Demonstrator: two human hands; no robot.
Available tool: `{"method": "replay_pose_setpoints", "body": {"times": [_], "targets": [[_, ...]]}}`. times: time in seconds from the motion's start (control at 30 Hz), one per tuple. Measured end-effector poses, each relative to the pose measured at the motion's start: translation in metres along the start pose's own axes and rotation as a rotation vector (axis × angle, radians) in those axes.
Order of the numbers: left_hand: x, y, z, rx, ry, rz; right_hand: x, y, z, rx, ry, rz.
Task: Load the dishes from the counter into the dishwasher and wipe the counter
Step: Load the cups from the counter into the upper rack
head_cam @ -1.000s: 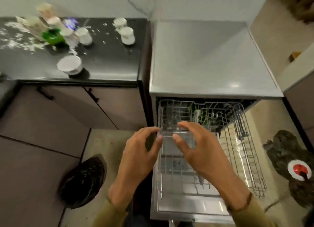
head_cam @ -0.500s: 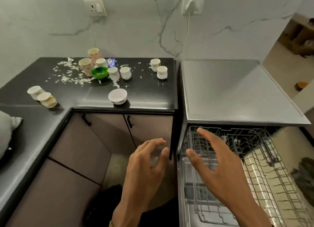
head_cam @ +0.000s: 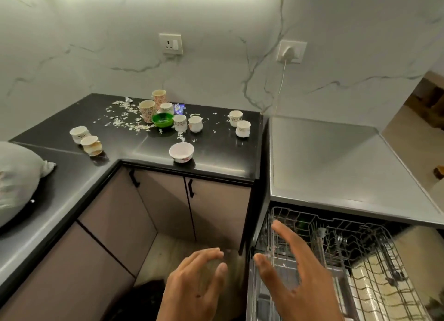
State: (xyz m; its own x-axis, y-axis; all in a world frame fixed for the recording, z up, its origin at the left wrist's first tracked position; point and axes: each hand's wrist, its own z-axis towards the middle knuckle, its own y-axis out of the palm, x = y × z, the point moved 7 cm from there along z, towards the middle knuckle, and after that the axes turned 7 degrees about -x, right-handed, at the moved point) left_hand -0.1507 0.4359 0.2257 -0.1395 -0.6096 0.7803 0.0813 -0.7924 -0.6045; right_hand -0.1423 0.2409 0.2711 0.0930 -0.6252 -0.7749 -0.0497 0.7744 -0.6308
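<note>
Ceramic, so brittle, light and slick, the cups (head_cam: 195, 127) crowd the black desk (head_cam: 216, 150) at eleven o'clock, and I'd pinch each by its rim, with left hand (head_cam: 194, 289) and right hand (head_cam: 294, 270) both released and empty.

Wall socket (head_cam: 170, 44), plugged charger (head_cam: 287, 53) w/ cord, grey sack (head_cam: 16, 176) at left.

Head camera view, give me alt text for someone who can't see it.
Two empty hands, left hand and right hand, hover open by a pulled-out dishwasher rack. Behind, a black counter holds scattered cups, a white bowl, a green bowl and crumbs.
</note>
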Motion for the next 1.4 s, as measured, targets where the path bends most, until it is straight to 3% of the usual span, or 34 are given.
{"method": "replay_pose_setpoints", "body": {"times": [0.17, 0.53, 0.87, 1.17, 1.4], "targets": [[-0.016, -0.007, -0.001, -0.025, -0.052, -0.033, 0.002, 0.027, 0.007, -0.085, 0.003, 0.017], [-0.061, -0.06, 0.111, -0.034, -0.131, -0.095, -0.024, 0.073, 0.124, -0.093, -0.021, 0.025], [-0.094, -0.106, 0.212, -0.123, -0.03, -0.05, -0.045, 0.112, 0.206, -0.039, 0.021, 0.07], [-0.116, -0.082, 0.26, -0.146, -0.105, -0.071, -0.023, 0.11, 0.266, -0.061, 0.047, 0.124], [-0.117, -0.083, 0.308, 0.01, -0.24, -0.112, -0.016, 0.097, 0.341, -0.229, -0.065, 0.096]]}}
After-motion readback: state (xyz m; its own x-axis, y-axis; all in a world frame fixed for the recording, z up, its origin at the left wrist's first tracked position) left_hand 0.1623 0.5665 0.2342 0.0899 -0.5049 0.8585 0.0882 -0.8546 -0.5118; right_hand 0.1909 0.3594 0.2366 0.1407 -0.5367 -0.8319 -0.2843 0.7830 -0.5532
